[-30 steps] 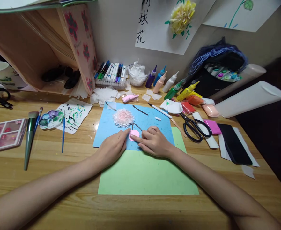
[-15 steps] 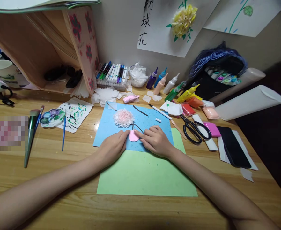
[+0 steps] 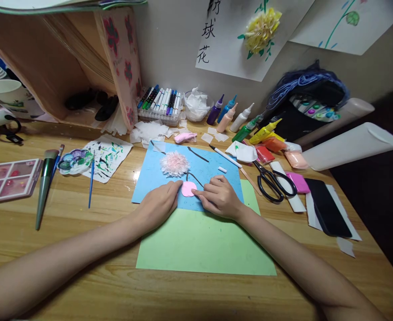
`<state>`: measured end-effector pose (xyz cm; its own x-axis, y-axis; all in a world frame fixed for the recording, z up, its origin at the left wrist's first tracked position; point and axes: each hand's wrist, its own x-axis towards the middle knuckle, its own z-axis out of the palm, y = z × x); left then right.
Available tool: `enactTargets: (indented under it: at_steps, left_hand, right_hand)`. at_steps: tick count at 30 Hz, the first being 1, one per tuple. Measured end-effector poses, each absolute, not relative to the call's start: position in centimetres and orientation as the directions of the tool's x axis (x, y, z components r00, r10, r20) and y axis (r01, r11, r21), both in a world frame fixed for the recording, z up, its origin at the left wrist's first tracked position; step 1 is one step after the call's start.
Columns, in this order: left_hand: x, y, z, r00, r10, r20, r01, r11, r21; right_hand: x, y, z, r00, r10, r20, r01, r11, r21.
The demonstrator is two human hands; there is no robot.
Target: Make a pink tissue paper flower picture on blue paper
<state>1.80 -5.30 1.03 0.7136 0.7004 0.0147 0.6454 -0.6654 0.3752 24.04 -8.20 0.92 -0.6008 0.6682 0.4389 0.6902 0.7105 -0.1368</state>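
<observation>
A flat, roundish piece of pink modelling clay (image 3: 188, 189) lies on a sheet of blue paper (image 3: 146, 174). My left hand (image 3: 161, 199) rests on the paper to its left, fingers stretched out and fingertips at its upper left edge. From the right, my right hand (image 3: 221, 197) reaches in; its extended index fingertip touches the clay's right edge while the other fingers bend loosely. Neither hand grasps anything. Just above the clay are black stem lines (image 3: 195, 179) and a fluffy pale pink paper flower (image 3: 175, 164).
Green paper (image 3: 206, 243) lies under the blue sheet. Black-handled scissors (image 3: 275, 183), a marker (image 3: 225, 156) and a phone (image 3: 328, 207) are at right. Paint bottles (image 3: 228, 117) and a marker box (image 3: 161, 104) stand behind. Brushes (image 3: 44, 191) lie left.
The clay's outline looks rounder and smoother. My right index fingertip has shifted slightly down along its right edge. My left hand stays in place, and the camera view has shifted slightly.
</observation>
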Motion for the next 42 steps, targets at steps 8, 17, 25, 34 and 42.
enactTargets:
  at_steps: [8,17,25,34,42]
  left_hand:
    - [1.75,-5.27,0.64,0.701,0.712,0.04,0.643,-0.654,0.399]
    - [1.74,-5.2,0.56,0.699,0.715,0.024,0.646,-0.646,0.407]
    - [1.76,-5.29,1.0,0.722,0.691,0.025,0.644,-0.685,0.34]
    - [1.76,-5.25,0.28,0.695,0.715,0.076,0.651,-0.671,0.355]
    - [1.8,-5.14,0.35,0.698,0.714,0.057,0.66,-0.672,0.336]
  right_hand:
    - [23.96,-8.18,1.06,-0.659,0.632,0.409,0.639,0.756,-0.139]
    - [23.9,-8.29,1.21,-0.714,0.593,0.373,0.585,0.797,-0.147]
    - [23.69,-8.4,1.25,-0.74,0.622,0.258,0.611,0.781,-0.129]
    - [23.4,-8.13,1.4,-0.694,0.694,0.192,0.689,0.717,-0.105]
    - [23.24,-8.22,1.5,-0.723,0.668,0.176,0.666,0.742,-0.083]
